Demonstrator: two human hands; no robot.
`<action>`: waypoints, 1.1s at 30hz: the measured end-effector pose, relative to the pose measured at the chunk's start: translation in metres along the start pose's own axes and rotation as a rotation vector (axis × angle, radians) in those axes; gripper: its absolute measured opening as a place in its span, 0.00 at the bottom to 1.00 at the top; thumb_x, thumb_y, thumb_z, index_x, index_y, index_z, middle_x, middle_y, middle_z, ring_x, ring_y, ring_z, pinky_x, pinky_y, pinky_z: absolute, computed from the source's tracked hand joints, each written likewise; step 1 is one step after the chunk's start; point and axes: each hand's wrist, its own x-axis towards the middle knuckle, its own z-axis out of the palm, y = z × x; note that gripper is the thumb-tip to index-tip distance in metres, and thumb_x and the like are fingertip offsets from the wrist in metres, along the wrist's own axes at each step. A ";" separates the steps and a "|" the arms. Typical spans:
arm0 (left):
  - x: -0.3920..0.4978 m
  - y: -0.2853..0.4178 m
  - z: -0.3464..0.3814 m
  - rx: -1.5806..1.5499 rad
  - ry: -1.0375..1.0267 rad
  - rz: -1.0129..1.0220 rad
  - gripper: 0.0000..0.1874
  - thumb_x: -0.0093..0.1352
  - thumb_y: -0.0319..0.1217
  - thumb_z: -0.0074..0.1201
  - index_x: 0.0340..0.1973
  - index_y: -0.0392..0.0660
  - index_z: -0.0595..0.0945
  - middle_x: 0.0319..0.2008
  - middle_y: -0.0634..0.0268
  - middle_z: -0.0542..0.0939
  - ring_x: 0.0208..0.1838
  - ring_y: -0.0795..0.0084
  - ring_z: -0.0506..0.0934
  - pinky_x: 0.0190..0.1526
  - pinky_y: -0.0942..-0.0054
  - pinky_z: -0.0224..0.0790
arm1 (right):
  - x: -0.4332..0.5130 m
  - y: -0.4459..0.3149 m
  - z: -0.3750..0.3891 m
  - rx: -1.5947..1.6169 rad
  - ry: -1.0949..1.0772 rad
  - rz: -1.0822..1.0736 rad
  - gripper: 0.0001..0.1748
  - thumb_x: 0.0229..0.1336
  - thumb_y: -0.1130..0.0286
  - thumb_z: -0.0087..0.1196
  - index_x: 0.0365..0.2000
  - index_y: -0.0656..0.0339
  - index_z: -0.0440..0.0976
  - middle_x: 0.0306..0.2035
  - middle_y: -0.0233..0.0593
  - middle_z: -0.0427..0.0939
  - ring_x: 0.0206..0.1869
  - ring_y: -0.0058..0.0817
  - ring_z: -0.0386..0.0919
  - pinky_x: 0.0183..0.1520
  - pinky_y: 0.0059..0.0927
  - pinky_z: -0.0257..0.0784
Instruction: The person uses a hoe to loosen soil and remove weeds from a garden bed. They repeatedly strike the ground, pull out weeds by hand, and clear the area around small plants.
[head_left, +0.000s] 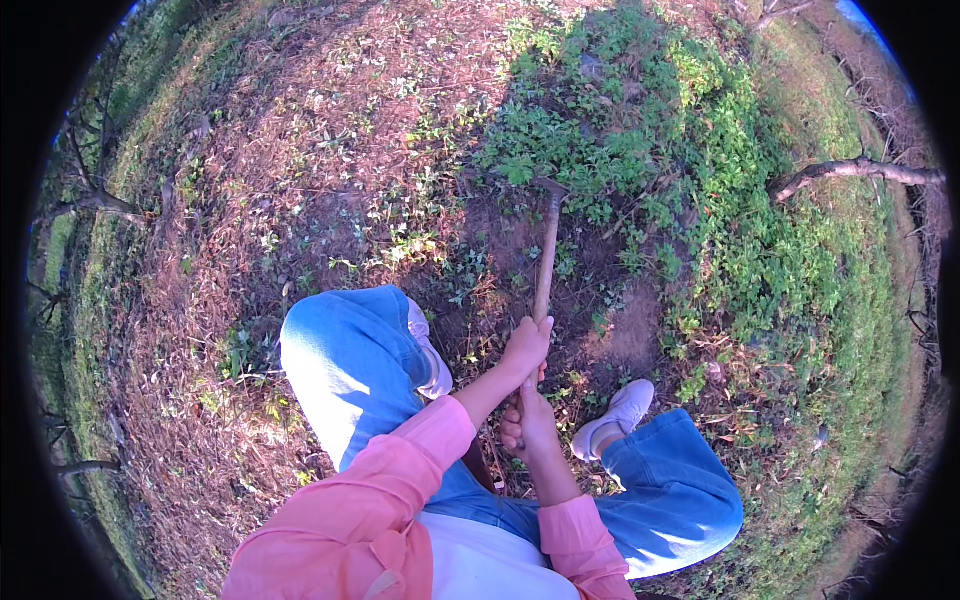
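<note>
Both of my hands grip the wooden handle (547, 259) of a hoe that points away from me. My left hand (527, 346) is wrapped around its middle. Closer to my body, my right hand (534, 424) holds the lower end, with the thumb lying along the wood. The dark metal hoe head (553, 186) is at the edge of a patch of leafy green weeds (570, 150). Leaves and shadow hide part of the blade, so I cannot tell how deep it sits. Bare brown soil (510, 240) shows beside the handle.
My bent knees in blue jeans (345, 360) spread to both sides, with a light shoe (626, 412) by the right one. Dense weeds (765, 247) grow to the right. A bare tree branch (862, 171) juts in there, another branch (101, 201) at left. Dry litter (225, 262) covers the left ground.
</note>
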 end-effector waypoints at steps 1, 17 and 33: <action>0.003 -0.002 0.001 0.016 -0.005 0.008 0.22 0.74 0.46 0.43 0.36 0.35 0.65 0.18 0.56 0.73 0.12 0.64 0.74 0.10 0.62 0.67 | 0.000 0.000 0.000 0.023 0.004 -0.010 0.22 0.69 0.46 0.41 0.28 0.53 0.59 0.14 0.24 0.57 0.10 0.15 0.54 0.09 0.22 0.51; -0.028 -0.032 0.014 -0.193 -0.210 -0.013 0.21 0.74 0.47 0.43 0.37 0.38 0.64 0.14 0.62 0.69 0.11 0.68 0.72 0.10 0.66 0.67 | -0.050 0.006 0.004 0.187 0.055 0.091 0.24 0.69 0.43 0.40 0.29 0.52 0.60 0.16 0.24 0.56 0.11 0.15 0.53 0.12 0.22 0.50; 0.008 -0.051 0.029 0.036 -0.348 -0.030 0.21 0.74 0.47 0.43 0.39 0.40 0.62 0.19 0.62 0.70 0.12 0.69 0.71 0.11 0.66 0.67 | -0.026 0.022 -0.010 0.326 0.078 -0.032 0.22 0.68 0.46 0.43 0.28 0.51 0.59 0.17 0.25 0.58 0.12 0.16 0.55 0.13 0.23 0.53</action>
